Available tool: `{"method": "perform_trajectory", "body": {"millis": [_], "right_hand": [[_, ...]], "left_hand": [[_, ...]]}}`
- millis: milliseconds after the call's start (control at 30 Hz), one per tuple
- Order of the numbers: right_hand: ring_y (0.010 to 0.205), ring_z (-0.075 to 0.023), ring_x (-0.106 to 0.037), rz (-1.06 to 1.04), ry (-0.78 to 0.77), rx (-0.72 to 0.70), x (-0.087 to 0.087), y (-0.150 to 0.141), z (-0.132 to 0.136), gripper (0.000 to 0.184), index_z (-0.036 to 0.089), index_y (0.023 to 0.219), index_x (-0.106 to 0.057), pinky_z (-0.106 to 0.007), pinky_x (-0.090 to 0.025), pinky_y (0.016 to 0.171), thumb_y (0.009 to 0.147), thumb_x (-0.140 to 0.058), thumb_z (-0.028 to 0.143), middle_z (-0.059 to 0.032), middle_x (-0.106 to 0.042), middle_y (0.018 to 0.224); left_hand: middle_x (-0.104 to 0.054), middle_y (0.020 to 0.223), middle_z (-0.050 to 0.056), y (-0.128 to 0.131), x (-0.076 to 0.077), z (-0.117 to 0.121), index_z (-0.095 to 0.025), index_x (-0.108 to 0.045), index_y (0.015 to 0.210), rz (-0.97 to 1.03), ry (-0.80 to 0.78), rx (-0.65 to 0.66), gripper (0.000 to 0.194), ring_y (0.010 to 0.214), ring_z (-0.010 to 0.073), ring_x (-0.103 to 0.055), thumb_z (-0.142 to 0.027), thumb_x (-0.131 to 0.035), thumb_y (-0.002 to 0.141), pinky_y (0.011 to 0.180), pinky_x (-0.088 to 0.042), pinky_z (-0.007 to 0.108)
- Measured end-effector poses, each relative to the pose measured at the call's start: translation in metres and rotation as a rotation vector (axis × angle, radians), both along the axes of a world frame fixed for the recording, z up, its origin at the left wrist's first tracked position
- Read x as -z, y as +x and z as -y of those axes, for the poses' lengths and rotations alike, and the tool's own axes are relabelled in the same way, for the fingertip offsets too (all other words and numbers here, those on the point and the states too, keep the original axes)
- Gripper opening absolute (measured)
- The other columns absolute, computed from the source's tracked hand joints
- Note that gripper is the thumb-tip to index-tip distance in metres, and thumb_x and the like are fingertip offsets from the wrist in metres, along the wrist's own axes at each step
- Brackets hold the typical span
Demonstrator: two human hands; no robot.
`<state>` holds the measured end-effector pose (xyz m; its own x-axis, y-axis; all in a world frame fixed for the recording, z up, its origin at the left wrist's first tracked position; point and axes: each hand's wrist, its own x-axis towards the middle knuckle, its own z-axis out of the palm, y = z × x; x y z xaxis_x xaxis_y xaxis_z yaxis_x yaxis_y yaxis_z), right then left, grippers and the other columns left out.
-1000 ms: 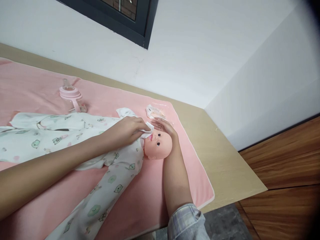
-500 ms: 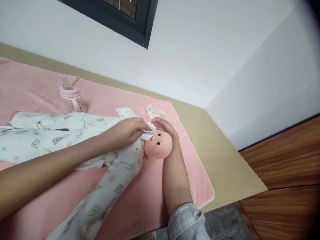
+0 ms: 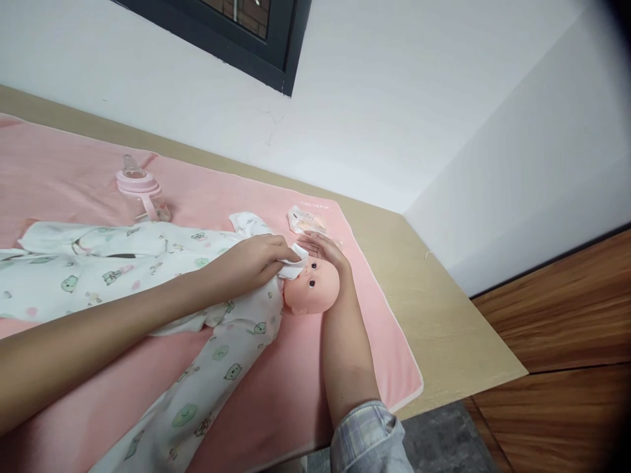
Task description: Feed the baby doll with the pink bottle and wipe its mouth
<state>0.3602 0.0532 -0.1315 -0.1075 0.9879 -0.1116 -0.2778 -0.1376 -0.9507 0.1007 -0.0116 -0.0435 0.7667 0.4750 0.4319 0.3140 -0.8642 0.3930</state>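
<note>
A baby doll [image 3: 315, 289] in a white printed sleepsuit [image 3: 148, 276] lies on a pink mat [image 3: 276, 394]. My left hand [image 3: 254, 259] pinches a small white wipe [image 3: 294, 263] and presses it on the doll's mouth and cheek. Around the top and far side of the doll's head curls my right hand [image 3: 328, 253], fingers flat against it. The right forearm runs down beside the head to a plaid sleeve [image 3: 367, 437].
A pink baby bottle [image 3: 140, 190] lies on the mat at the back left. A small clear packet [image 3: 305, 220] sits just behind the doll's head. The mat covers a wooden table [image 3: 444, 328] set against a white wall; wooden floor lies to the right.
My left hand has slid the wipe slightly across the doll's face toward the nose, now covering the mouth. The right hand stays on the head.
</note>
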Motion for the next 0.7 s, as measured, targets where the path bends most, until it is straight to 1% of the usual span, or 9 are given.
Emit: {"method": "perform_trajectory", "body": {"millis": [167, 267, 367, 433, 467, 533, 633, 667, 700], "right_hand": [[0.111, -0.0205, -0.066, 0.030, -0.018, 0.012, -0.002, -0.001, 0.004, 0.026, 0.021, 0.105, -0.061, -0.041, -0.048, 0.106, 0.082, -0.068, 0.032, -0.0057, -0.071, 0.113], [0.110, -0.0199, -0.066, 0.021, 0.008, -0.004, 0.001, 0.000, 0.003, 0.027, 0.021, 0.104, -0.061, -0.040, -0.048, 0.106, 0.082, -0.068, 0.035, -0.0065, -0.071, 0.114], [0.106, -0.0200, -0.067, 0.022, 0.028, -0.030, 0.002, 0.005, 0.003, 0.033, 0.021, 0.108, -0.061, -0.041, -0.048, 0.106, 0.081, -0.069, 0.038, -0.0067, -0.071, 0.114], [0.106, -0.0207, -0.067, 0.030, 0.059, -0.049, -0.005, 0.011, 0.004, 0.037, 0.023, 0.111, -0.062, -0.043, -0.048, 0.105, 0.080, -0.069, 0.042, -0.0067, -0.070, 0.115], [0.106, -0.0211, -0.067, 0.039, 0.086, -0.051, -0.012, 0.014, 0.007, 0.038, 0.023, 0.111, -0.063, -0.044, -0.048, 0.105, 0.080, -0.070, 0.044, -0.0065, -0.069, 0.118], [0.109, -0.0218, -0.065, 0.096, 0.156, -0.056, -0.033, 0.019, 0.014, 0.037, 0.025, 0.107, -0.067, -0.044, -0.048, 0.104, 0.078, -0.070, 0.048, -0.0056, -0.065, 0.126], [0.122, -0.0224, -0.058, 0.289, 0.317, -0.102, -0.079, 0.014, 0.034, 0.031, 0.024, 0.093, -0.073, -0.041, -0.045, 0.107, 0.078, -0.070, 0.051, -0.0025, -0.056, 0.139], [0.127, -0.0229, -0.053, 0.369, 0.398, -0.145, -0.095, 0.008, 0.042, 0.031, 0.024, 0.091, -0.074, -0.040, -0.043, 0.108, 0.080, -0.067, 0.052, -0.0014, -0.053, 0.142], [0.133, -0.0235, -0.048, 0.450, 0.470, -0.191, -0.111, -0.001, 0.051, 0.031, 0.026, 0.093, -0.075, -0.041, -0.041, 0.110, 0.083, -0.064, 0.052, -0.0007, -0.051, 0.145]], "left_hand": [[-0.066, 0.094, 0.010, 0.001, 0.001, -0.001, -0.012, -0.071, 0.106, -0.010, 0.008, -0.011, 0.042, 0.092, 0.0254, -0.062, -0.018, -0.034, 0.087, 0.078, -0.046, 0.036], [-0.066, 0.096, 0.009, -0.001, -0.001, -0.002, -0.013, -0.071, 0.107, -0.002, -0.008, -0.014, 0.042, 0.093, 0.0251, -0.062, -0.019, -0.035, 0.087, 0.079, -0.046, 0.035], [-0.065, 0.100, 0.007, -0.005, -0.005, -0.004, -0.016, -0.071, 0.107, 0.032, -0.040, -0.024, 0.039, 0.094, 0.0235, -0.062, -0.021, -0.038, 0.088, 0.081, -0.046, 0.034], [-0.062, 0.106, 0.006, -0.010, -0.010, -0.006, -0.020, -0.072, 0.106, 0.056, -0.044, -0.036, 0.036, 0.097, 0.0233, -0.061, -0.024, -0.040, 0.089, 0.084, -0.046, 0.034], [-0.060, 0.110, 0.006, -0.013, -0.012, -0.007, -0.021, -0.072, 0.105, 0.069, -0.035, -0.045, 0.035, 0.100, 0.0238, -0.060, -0.025, -0.041, 0.089, 0.086, -0.046, 0.034], [-0.057, 0.118, 0.007, -0.018, -0.018, -0.010, -0.022, -0.072, 0.102, 0.092, -0.008, -0.068, 0.033, 0.108, 0.0261, -0.057, -0.028, -0.043, 0.089, 0.092, -0.044, 0.037], [-0.057, 0.123, 0.008, -0.025, -0.024, -0.015, -0.020, -0.072, 0.100, 0.109, 0.016, -0.108, 0.033, 0.114, 0.0288, -0.055, -0.031, -0.043, 0.088, 0.098, -0.042, 0.040], [-0.058, 0.123, 0.008, -0.027, -0.026, -0.017, -0.019, -0.072, 0.100, 0.111, 0.019, -0.118, 0.034, 0.114, 0.0293, -0.055, -0.032, -0.043, 0.087, 0.099, -0.042, 0.041], [-0.059, 0.122, 0.009, -0.029, -0.027, -0.019, -0.019, -0.072, 0.099, 0.114, 0.020, -0.129, 0.035, 0.114, 0.0295, -0.056, -0.033, -0.043, 0.087, 0.099, -0.042, 0.041]]}}
